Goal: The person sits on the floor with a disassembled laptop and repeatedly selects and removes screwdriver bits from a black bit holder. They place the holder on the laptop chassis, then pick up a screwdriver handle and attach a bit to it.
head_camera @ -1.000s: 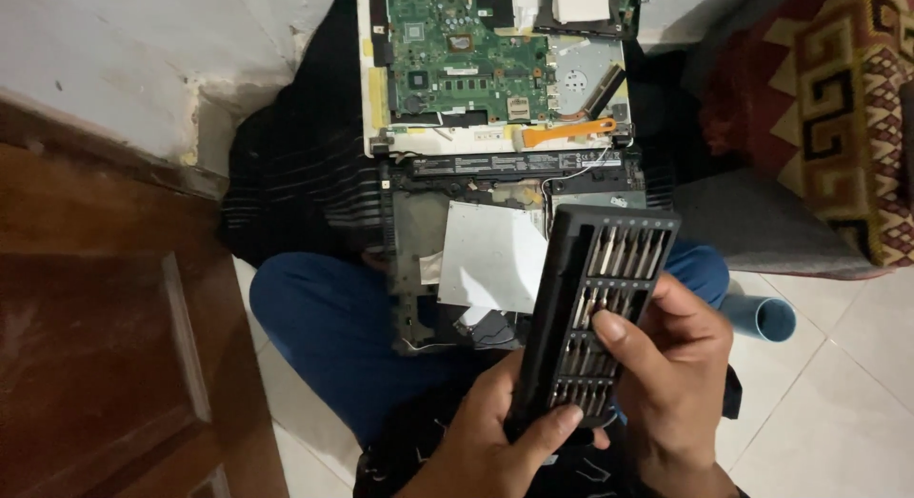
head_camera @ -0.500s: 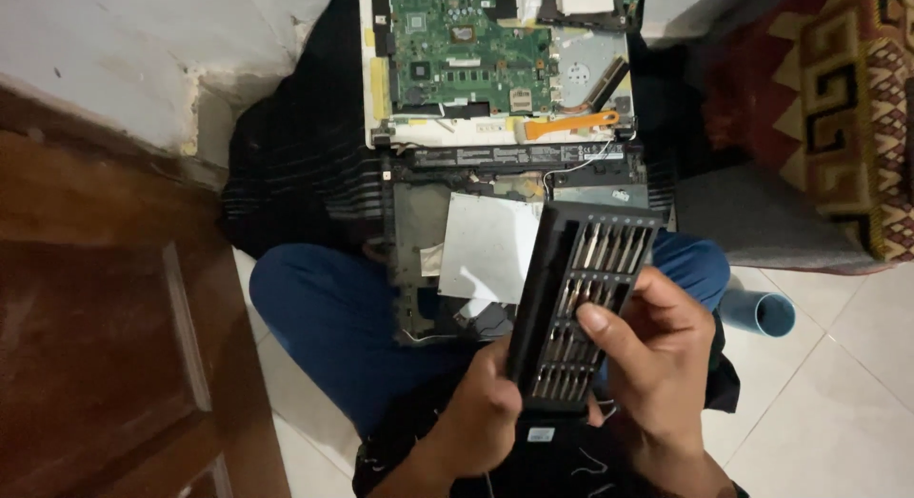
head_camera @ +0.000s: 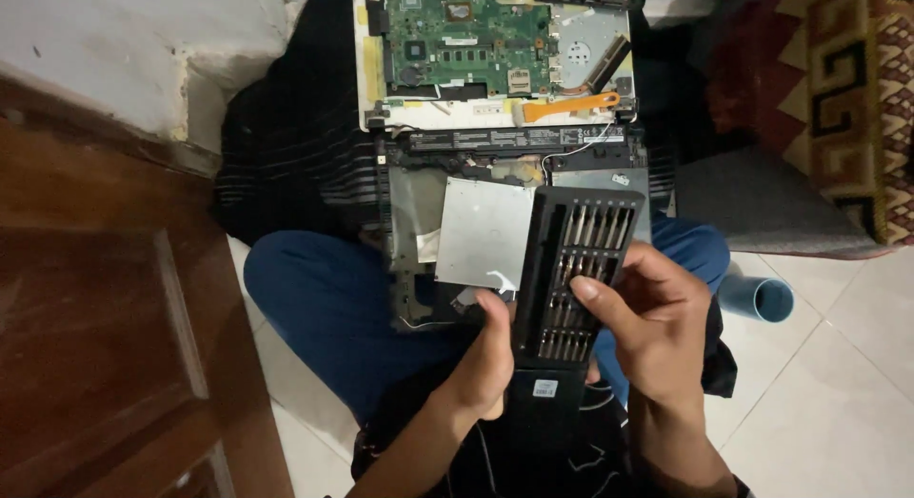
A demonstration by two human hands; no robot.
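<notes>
Nearest you, your left hand (head_camera: 486, 365) clasps the left edge of the black bit case (head_camera: 571, 279), thumb up along its side, so that grip is closed on the case. Your right hand (head_camera: 657, 331) wraps the right edge from the other side, its thumb lying across the rows of screwdriver bits (head_camera: 583, 233); that grip is closed on the case too. The case floats above your lap, not resting on anything. Its long axis runs from your chest away toward the laptop, leaning slightly right at the far end, with the open tray of bits facing up and the plain sleeve end nearest you.

To your left there is little room: your blue-trousered knee (head_camera: 324, 298) sits just beside the dark wooden door (head_camera: 105, 317). To your right the pale tiled floor (head_camera: 838, 384) is open, with a blue tube (head_camera: 757, 298) lying near your other knee.

Just beyond the case's far edge, and partly under it, lies the opened laptop base (head_camera: 419, 222) with a silvery metal plate (head_camera: 484, 233). Farther off the green circuit board (head_camera: 466, 36) sits in its white shell, an orange pry tool (head_camera: 571, 106) along its near edge. A patterned rug (head_camera: 847, 98) fills the far right.
</notes>
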